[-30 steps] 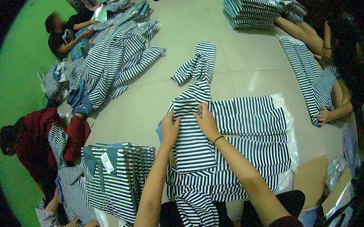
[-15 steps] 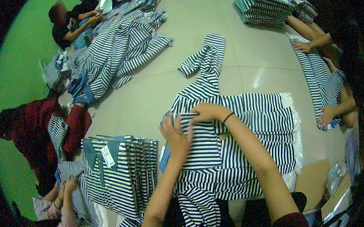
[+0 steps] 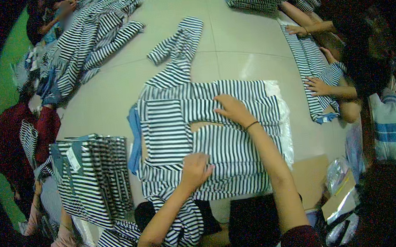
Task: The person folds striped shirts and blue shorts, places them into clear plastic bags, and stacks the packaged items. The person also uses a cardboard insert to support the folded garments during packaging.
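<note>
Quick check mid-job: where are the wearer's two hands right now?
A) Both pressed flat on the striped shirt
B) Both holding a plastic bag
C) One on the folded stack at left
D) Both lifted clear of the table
A: the left hand and right hand both lie flat on the striped shirt spread on the table.

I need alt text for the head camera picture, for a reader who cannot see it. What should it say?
Seen from above, a person's left hand and right hand press flat on a navy-and-white striped garment spread on a pale table. A folded striped stack lies to the left, more striped garments lie along the far edge, and other people's hands smooth a striped piece at right.
</note>
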A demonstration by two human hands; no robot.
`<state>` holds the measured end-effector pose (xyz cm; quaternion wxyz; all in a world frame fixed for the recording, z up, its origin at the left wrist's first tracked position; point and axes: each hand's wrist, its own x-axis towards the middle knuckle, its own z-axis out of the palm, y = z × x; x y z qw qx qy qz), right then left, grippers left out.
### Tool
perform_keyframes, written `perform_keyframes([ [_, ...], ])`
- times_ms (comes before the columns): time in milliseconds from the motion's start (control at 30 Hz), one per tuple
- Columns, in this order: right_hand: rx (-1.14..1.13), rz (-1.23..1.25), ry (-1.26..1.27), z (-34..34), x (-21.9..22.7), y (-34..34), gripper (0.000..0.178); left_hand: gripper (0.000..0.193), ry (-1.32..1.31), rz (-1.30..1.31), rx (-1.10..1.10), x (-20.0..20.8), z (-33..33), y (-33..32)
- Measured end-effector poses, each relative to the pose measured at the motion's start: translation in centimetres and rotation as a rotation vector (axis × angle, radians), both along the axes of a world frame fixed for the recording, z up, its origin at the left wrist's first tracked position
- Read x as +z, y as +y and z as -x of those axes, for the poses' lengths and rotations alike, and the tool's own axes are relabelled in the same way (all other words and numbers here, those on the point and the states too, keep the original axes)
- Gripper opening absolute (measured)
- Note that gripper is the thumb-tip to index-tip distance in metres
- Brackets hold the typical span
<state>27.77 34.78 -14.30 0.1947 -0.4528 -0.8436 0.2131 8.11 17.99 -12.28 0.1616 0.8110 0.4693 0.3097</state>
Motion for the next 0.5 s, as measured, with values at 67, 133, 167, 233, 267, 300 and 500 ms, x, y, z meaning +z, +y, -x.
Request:
perform_keyframes([
  [67, -0.112, -0.038, -0.119, -5.4, 0.2, -1.2, 0.035, 0.023, 0.408, 0.587, -0.487, -1.2, -5.0, -0.8],
  [133, -0.248, 0.018, -0.168, -10.3, 0.7, -2.1, 0.035, 0.022, 0.226, 0.286, -0.593, -2.3, -8.5, -3.0],
  [167, -0.274, 0.036, -0.177, -12.3, 1.0, -2.5, 0.034, 0.024, 0.148, 0.221, -0.568, -3.0, -10.1, -3.5],
  [233, -0.320, 0.020, -0.256, -15.3, 1.5, -2.7, 0.032, 0.026, 0.041, 0.128, -0.509, -4.4, -13.2, -3.9],
  [267, -0.313, -0.052, -0.294, -16.3, 1.7, -2.6, 0.030, 0.026, 0.058, 0.143, -0.507, -4.9, -14.6, -3.9],
  [300, -0.289, 0.031, -0.247, -17.0, 1.8, -2.2, 0.029, 0.026, 0.038, 0.152, -0.520, -5.2, -16.3, -3.6],
  [500, -0.157, 0.248, 0.008, -17.8, 2.4, -0.2, 0.024, 0.012, 0.062, 0.091, -0.393, -4.5, -22.1, -3.5],
])
